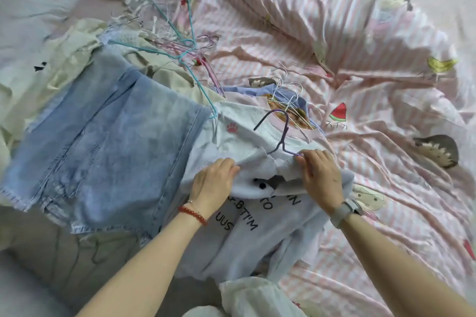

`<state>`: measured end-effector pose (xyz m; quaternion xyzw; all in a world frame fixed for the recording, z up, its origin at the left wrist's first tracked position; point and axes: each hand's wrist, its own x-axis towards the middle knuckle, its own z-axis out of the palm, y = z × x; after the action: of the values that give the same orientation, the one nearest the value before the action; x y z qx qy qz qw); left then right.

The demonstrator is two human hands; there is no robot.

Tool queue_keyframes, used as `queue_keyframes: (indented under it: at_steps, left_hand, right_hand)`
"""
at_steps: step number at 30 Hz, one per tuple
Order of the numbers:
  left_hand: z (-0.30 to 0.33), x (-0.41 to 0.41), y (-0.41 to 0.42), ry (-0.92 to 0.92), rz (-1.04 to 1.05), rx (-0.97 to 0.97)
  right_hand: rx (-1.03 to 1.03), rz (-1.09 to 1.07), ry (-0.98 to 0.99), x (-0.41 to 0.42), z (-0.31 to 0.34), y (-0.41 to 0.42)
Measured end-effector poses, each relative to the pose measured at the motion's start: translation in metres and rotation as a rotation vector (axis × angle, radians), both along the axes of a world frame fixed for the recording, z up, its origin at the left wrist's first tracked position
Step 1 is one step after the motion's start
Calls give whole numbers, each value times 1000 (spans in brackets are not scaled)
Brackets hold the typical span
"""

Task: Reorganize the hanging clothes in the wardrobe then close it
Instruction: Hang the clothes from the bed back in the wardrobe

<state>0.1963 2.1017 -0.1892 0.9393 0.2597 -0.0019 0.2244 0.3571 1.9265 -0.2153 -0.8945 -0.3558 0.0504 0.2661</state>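
on a bed covered by a pink striped cartoon-print sheet [360,33], a white t-shirt [260,221] with black lettering lies spread in front of the person, its neck end turned away from them. the left hand [213,183] has its fingers curled into a fold of the white fabric near the collar, a closed grip on the cloth. the right hand [320,175] pinches the lower arm of a purple wire hanger [279,134] together with the shirt's edge, fingers bent tight around it; the hanger's hook rises up and away from that grip, over the collar of another white garment with a small pink paw print [230,127]. the two hands sit near each other, with the bunched neckline between them. to the left, touching the t-shirt, lie light blue jeans [108,141] spread flat over beige clothing [77,41]. beyond the jeans is a tangle of teal and pink wire hangers [185,41], and just beyond the purple hanger a cluster of white wire hangers [286,95] rests on a blue garment. a red bracelet [193,215] circles the left wrist and a pale watch [343,211] the right.
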Motion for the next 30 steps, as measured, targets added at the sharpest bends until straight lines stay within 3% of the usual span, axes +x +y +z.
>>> queue_keyframes:
  at_steps: [2,7,12,15,19,22,27,30]
  left_hand:
    - [6,-41,-6,33,193,-104]
    - [18,-164,-5,5,582,-150]
    - [44,-296,-28,-70,940,-102]
    - [50,-373,-67,-81,1157,26]
    - [44,-472,-143,-267,1467,-8]
    - [42,-536,-200,-340,1698,18]
    - [44,-624,-285,-213,1976,210]
    - [59,-664,-330,-71,2066,347]
  right_hand:
    - [-33,119,15,-13,8,21]
    - [-134,464,89,-87,19,77]
    - [-130,799,38,-195,25,129]
    - [-140,937,-20,-273,33,152]
    - [-199,1182,-170,-373,38,157]
    - [-260,1413,-169,-446,46,143]
    - [-87,1787,-68,-560,67,95]
    - [-101,2017,-45,-620,78,65]
